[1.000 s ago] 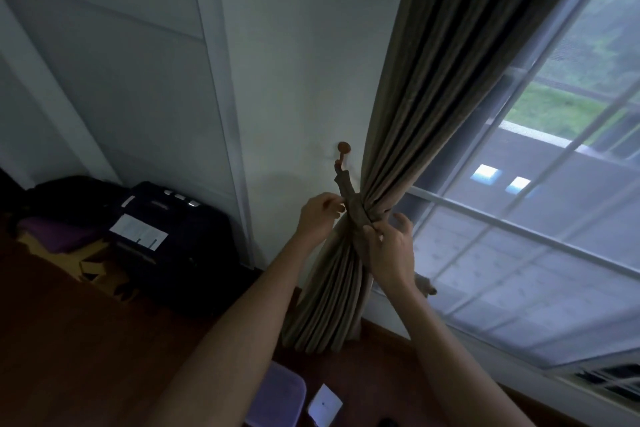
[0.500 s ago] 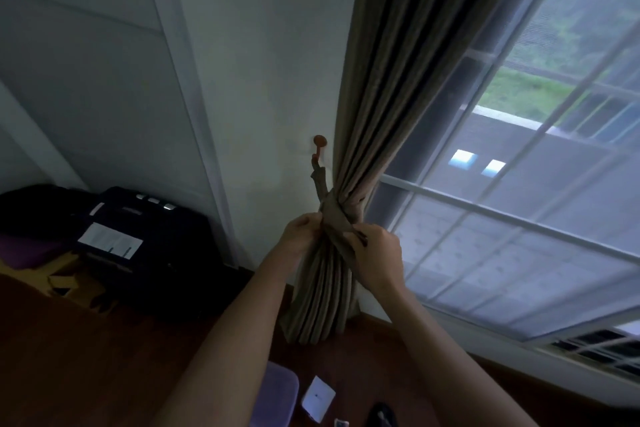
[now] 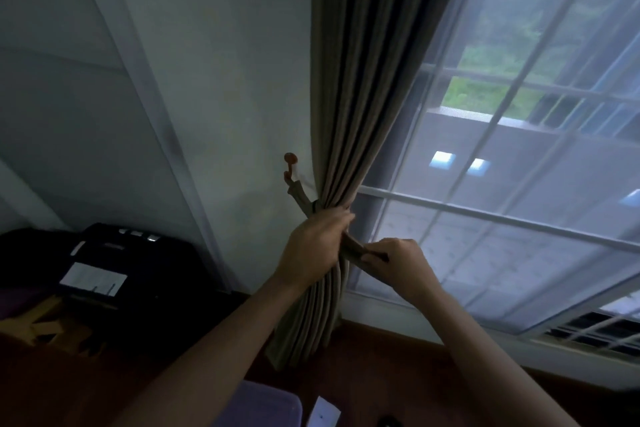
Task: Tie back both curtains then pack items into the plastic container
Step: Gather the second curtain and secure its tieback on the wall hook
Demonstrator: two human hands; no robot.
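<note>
A brown pleated curtain hangs beside the window and is gathered at waist height. A matching fabric tieback runs from a reddish wall hook down around the gathered folds. My left hand wraps around the bunched curtain and tieback. My right hand pinches the free end of the tieback just to the right of the curtain. A pale purple plastic container lies on the floor below my left forearm, partly hidden.
A black suitcase with a white label stands against the wall at the left, with yellow and purple items beside it. A white card lies on the wooden floor near the container. The window fills the right side.
My left hand has moved right onto the gathered curtain and closed around it. My right hand has shifted out to the right, pulling the tieback end. The view has moved closer.
</note>
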